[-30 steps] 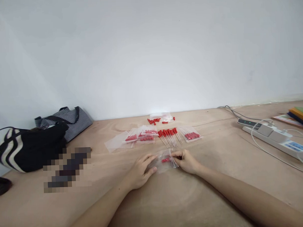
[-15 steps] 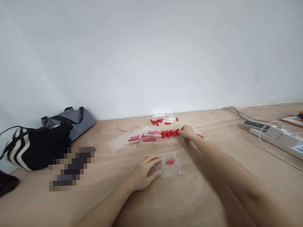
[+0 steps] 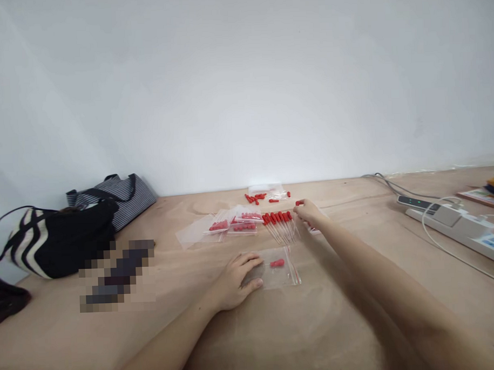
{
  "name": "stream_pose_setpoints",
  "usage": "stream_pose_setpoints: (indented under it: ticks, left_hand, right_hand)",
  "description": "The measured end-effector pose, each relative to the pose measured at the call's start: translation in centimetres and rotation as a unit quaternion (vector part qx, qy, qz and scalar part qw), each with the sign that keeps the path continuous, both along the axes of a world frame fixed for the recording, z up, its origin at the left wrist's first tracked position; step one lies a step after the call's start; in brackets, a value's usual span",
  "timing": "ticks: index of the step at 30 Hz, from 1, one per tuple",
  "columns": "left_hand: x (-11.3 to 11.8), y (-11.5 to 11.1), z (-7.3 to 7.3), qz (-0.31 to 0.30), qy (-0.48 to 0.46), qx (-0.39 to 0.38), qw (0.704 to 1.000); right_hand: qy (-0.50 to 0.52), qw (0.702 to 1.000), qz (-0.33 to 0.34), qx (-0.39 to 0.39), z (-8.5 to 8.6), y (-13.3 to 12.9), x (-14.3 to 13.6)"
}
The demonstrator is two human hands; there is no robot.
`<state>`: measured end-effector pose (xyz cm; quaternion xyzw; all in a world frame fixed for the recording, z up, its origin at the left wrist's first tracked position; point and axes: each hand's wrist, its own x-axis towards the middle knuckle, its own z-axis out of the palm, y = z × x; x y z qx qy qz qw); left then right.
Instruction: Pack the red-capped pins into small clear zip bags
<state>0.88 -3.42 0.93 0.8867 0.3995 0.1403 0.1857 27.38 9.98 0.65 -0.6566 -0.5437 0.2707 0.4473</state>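
A small clear bag (image 3: 280, 267) lies flat just below the centre of the frame, with one red-capped piece inside. It is held down at its left edge by the left hand (image 3: 234, 280), whose fingers are spread flat and pressed on the plastic, not closed around it. The bag is judged to be very light, limp and slippery; it is best taken by the corner or along the sealing strip at its right edge.

The right hand (image 3: 308, 212) is extended to the row of red-tipped sticks (image 3: 279, 224) above the centre. Its fingertips appear pinched on one small red piece (image 3: 299, 203), though the grip is too small in the frame to be confirmed. The sticks are judged thin, light and easily bent or rolled; each is best taken at the red cap.

Filled bags (image 3: 232, 223) lie to the left of the row, and loose red caps (image 3: 255, 197) lie nearer the wall.

The work surface is a bare wooden board (image 3: 276, 335), smooth and pale. A plain white wall fills the upper half. Handbags (image 3: 58, 235) stand at the left; a power strip (image 3: 454, 223) with cables lies at the right.
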Motion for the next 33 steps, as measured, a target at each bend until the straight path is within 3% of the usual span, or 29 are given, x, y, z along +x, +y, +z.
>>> stream_pose_setpoints:
  ticks: [4,6,11,16,22,27,33]
  left_hand:
    - [-0.1,0.0,0.0,-0.001,0.0,0.006,1.0]
    - [-0.1,0.0,0.1,0.001,0.001,0.01,1.0]
    - [0.2,-0.3,0.6,0.01,0.004,0.003,1.0]
    - [0.3,-0.5,1.0,0.012,0.003,-0.002,1.0]
    - [0.0,-0.3,0.8,0.011,0.011,-0.004,1.0]
    - [-0.1,-0.2,0.7,0.007,0.008,-0.001,1.0]
    - [0.1,-0.2,0.8,0.006,0.018,0.003,1.0]
  right_hand:
    - [0.076,0.997,0.03,0.009,-0.1,-4.1,1.0]
    - [0.177,0.982,0.049,0.05,-0.7,-6.5,1.1]
    - [0.262,0.961,0.035,0.083,-2.4,-10.5,0.1]
    - [0.284,0.954,0.042,0.093,-3.0,-11.9,-1.5]
    - [0.316,0.945,0.08,0.04,-3.3,-13.4,-1.7]
    - [0.232,0.955,0.186,-0.003,-3.3,-14.1,-1.3]
    - [0.153,0.967,0.205,0.008,-3.4,-13.1,-1.1]
